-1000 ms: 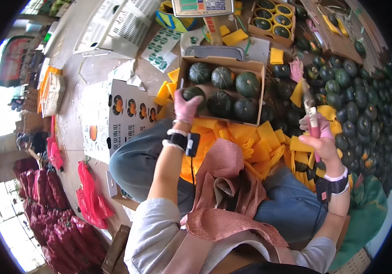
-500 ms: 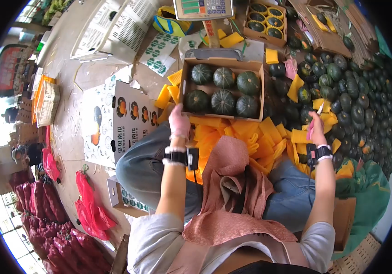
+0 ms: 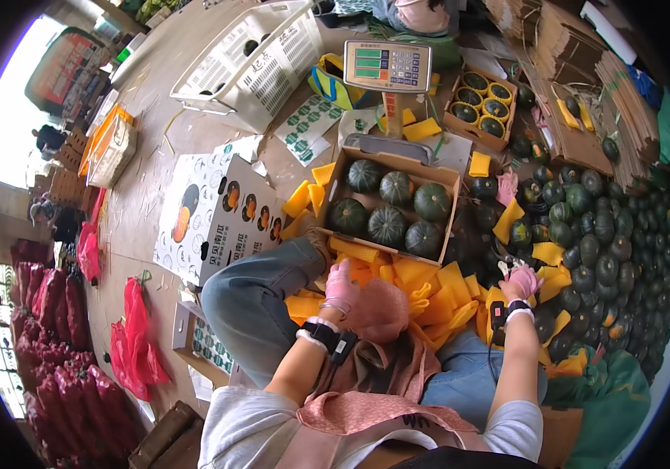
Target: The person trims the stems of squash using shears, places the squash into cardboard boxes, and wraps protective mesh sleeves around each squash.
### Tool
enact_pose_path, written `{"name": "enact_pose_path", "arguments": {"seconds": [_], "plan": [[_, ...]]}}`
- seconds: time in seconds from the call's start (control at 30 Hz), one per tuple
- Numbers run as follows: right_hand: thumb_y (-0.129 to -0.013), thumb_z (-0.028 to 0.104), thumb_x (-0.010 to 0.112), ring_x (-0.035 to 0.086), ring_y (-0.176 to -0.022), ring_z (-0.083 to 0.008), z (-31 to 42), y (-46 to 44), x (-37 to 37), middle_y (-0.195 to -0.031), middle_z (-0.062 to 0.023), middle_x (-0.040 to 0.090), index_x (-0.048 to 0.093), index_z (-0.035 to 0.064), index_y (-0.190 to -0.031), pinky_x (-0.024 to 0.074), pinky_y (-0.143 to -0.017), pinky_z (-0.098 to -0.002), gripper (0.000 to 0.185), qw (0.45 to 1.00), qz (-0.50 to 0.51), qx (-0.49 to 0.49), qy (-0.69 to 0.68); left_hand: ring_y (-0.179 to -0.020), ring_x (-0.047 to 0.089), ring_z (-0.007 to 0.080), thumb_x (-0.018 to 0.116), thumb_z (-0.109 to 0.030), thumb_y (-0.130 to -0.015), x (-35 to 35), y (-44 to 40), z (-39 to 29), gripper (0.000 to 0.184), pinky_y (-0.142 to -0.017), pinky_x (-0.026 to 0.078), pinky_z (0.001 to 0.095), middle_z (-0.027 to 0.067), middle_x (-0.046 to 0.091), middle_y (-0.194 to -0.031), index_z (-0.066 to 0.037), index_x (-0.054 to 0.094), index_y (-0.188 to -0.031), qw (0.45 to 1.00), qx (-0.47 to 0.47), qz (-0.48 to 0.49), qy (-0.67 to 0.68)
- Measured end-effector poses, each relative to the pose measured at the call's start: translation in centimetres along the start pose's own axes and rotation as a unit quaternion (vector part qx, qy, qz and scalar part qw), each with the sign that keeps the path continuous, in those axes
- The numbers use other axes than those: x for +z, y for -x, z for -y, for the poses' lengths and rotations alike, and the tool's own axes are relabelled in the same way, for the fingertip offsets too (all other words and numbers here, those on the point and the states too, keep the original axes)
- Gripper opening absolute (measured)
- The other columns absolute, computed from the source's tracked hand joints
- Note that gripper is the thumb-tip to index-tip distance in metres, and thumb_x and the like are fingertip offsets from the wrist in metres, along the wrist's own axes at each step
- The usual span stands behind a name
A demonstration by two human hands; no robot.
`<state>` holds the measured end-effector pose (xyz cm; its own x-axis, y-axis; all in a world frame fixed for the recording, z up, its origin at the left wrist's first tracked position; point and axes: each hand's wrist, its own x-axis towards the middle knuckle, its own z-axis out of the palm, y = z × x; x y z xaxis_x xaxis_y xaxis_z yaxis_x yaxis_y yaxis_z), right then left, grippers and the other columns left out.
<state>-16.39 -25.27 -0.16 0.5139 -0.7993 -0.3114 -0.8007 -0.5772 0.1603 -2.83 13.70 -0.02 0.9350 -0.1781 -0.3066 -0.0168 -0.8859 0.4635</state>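
Observation:
My left hand, in a pink glove, is raised over my lap with fingers stretched out and nothing visible in them. In front of it sits an open cardboard box holding two rows of dark green pumpkins. My right hand, also gloved in pink, is closed on a small tool with a pale metal tip; its handle is mostly hidden by the fingers. Yellow foam net sleeves lie heaped between my hands, and more sleeves lie beneath the right hand.
A scale display stands behind the box. Many loose pumpkins cover the floor on the right. At left are a printed carton and a white crate. Another box of sleeved pumpkins stands farther back.
My left hand has left the box's near-left corner and drawn back toward my lap. My right hand has moved lower and left with the tool. The camera view has shifted.

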Motion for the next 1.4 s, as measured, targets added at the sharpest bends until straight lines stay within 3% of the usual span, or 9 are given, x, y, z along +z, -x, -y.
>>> {"name": "enact_pose_path", "arguments": {"seconds": [0.13, 0.3, 0.4, 0.57, 0.83, 1.03, 1.17, 1.23, 1.4], "plan": [[-0.054, 0.045, 0.082, 0.047, -0.113, -0.0238, 0.0, 0.1, 0.1, -0.11, -0.0064, 0.054, 0.051, 0.014, -0.112, 0.0212, -0.107, -0.0453, 0.072, 1.0, -0.009, 0.02, 0.0, -0.109, 0.051, 0.0378, 0.071, -0.022, -0.072, 5.1, -3.5, 3.5, 0.073, -0.09, 0.044, 0.0379, 0.0218, 0.048, -0.123, -0.006, 0.034, -0.132, 0.985, 0.001, -0.174, 0.013], [-0.056, 0.061, 0.069, 0.049, -0.106, -0.031, -0.8, -0.3, 1.9, -0.109, -0.0094, 0.057, 0.067, 0.0149, -0.095, 0.0319, -0.096, -0.0477, 0.061, 0.995, -0.011, -0.058, 0.077, -0.09, 0.06, 0.0337, 0.063, -0.025, -0.075, 8.9, -6.7, 6.4, 0.034, -0.076, 0.05, 0.0363, 0.0137, 0.062, -0.1, -0.009, 0.057, -0.104, 0.985, 0.031, 0.024, 0.17], [-0.055, 0.052, 0.073, 0.052, -0.104, -0.029, 1.4, 0.8, -2.3, -0.105, -0.008, 0.06, 0.069, 0.0164, -0.092, 0.0422, -0.088, -0.0438, 0.051, 0.986, 0.125, -0.068, 0.091, -0.086, 0.064, 0.0251, 0.054, -0.022, -0.084, 2.4, -3.6, 0.5, 0.021, -0.071, 0.051, 0.0368, 0.0101, 0.065, -0.098, -0.011, 0.065, -0.098, 0.973, 0.066, 0.172, -0.139], [-0.06, 0.021, 0.077, 0.057, -0.1, -0.0313, 2.0, 0.4, -0.9, -0.107, -0.0148, 0.057, 0.062, 0.0103, -0.101, 0.0488, -0.08, -0.0424, 0.045, 0.999, 0.033, -0.02, -0.024, -0.099, 0.061, 0.03, 0.053, -0.022, -0.085, 8.1, -3.5, 4.7, 0.026, -0.083, 0.048, 0.0368, 0.0138, 0.063, -0.107, -0.008, 0.067, -0.101, 0.975, -0.053, 0.206, -0.06], [-0.07, 0.028, 0.069, 0.061, -0.077, -0.0303, 8.6, 5.9, -2.9, -0.083, -0.0116, 0.061, 0.059, 0.006, -0.074, 0.0492, -0.069, -0.0407, 0.024, 0.913, -0.136, -0.385, -0.012, -0.086, 0.066, 0.0272, 0.058, -0.015, -0.079, 0.7, -2.6, -0.1, 0.018, -0.068, 0.053, 0.0365, 0.0114, 0.068, -0.092, -0.01, 0.07, -0.091, 0.97, 0.029, 0.124, -0.205], [-0.072, 0.018, 0.076, 0.05, -0.059, -0.0098, 14.5, 18.3, -8.0, -0.064, 0.0003, 0.057, 0.062, 0.0036, -0.074, 0.0417, -0.055, -0.0254, 0.02, 0.72, 0.289, -0.446, -0.446, -0.072, 0.062, 0.0314, 0.061, -0.018, -0.074, -9.4, 3.7, -5.9, 0.013, -0.064, 0.049, 0.0374, 0.0158, 0.064, -0.076, -0.005, 0.062, -0.076, 0.981, 0.181, 0.069, 0.003], [-0.07, 0.021, 0.08, 0.048, -0.061, -0.0081, 16.8, 22.9, -9.4, -0.069, 0.0029, 0.053, 0.065, 0.006, -0.086, 0.0399, -0.055, -0.0257, 0.027, 0.573, 0.162, -0.44, -0.672, -0.064, 0.052, 0.0213, 0.064, -0.029, -0.079, -8.7, 3.5, -3.9, 0.03, -0.06, 0.044, 0.0344, 0.013, 0.058, -0.072, 0.0, 0.057, -0.077, 0.922, 0.222, 0.156, 0.276], [-0.062, 0.028, 0.082, 0.048, -0.058, -0.0187, 16.7, 22.6, -8.5, -0.066, -0.0044, 0.048, 0.066, 0.009, -0.087, 0.0377, -0.051, -0.0298, 0.035, 0.672, -0.093, -0.522, -0.517, -0.067, 0.048, 0.0139, 0.065, -0.036, -0.08, -10.2, 4.2, -4.4, 0.039, -0.061, 0.044, 0.0307, 0.0081, 0.056, -0.072, 0.001, 0.056, -0.084, 0.846, 0.242, 0.236, 0.413], [-0.064, 0.024, 0.081, 0.053, -0.067, -0.0189, 15.3, 22.2, -7.5, -0.077, -0.0047, 0.052, 0.067, 0.0136, -0.078, 0.0405, -0.056, -0.0295, 0.022, 0.652, -0.175, -0.501, -0.541, -0.068, 0.047, 0.0166, 0.064, -0.043, -0.082, -10.4, 4.4, -5.2, 0.047, -0.064, 0.043, 0.03, 0.0103, 0.055, -0.073, 0.002, 0.055, -0.09, 0.841, 0.3, 0.279, 0.353]]}}
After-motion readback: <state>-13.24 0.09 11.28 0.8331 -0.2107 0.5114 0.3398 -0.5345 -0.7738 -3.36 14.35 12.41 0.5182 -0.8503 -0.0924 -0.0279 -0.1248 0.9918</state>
